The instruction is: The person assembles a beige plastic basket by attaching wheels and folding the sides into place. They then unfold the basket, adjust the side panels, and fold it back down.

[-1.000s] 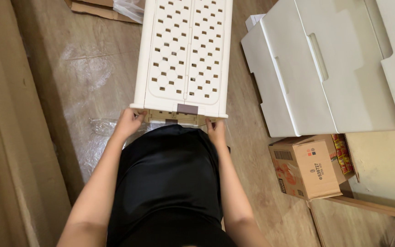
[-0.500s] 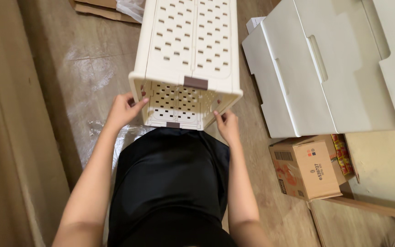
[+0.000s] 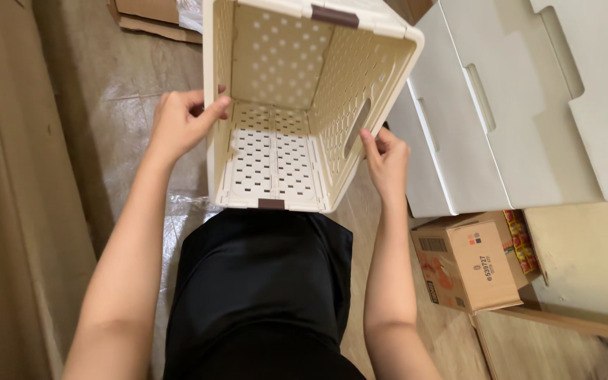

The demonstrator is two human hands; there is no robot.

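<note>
The cream perforated basket [image 3: 283, 105] now stands unfolded, opening toward the camera — left hand [image 3: 181, 123] and right hand [image 3: 387, 160] fingers gripping its side walls.

The perforated cream crate [image 3: 297, 105] runs past the top edge, so I can't see its far end. Its side wall hides most of my right hand's [image 3: 387, 163] fingers. The white folded panels [image 3: 515, 119] are cut off at the right.

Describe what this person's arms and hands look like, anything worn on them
Both arms are bare from as far up as the view shows, with no sleeves. The left hand and right hand wear no gloves, and no rings, watch or bracelets are visible. A black garment covers the body below them.
</note>
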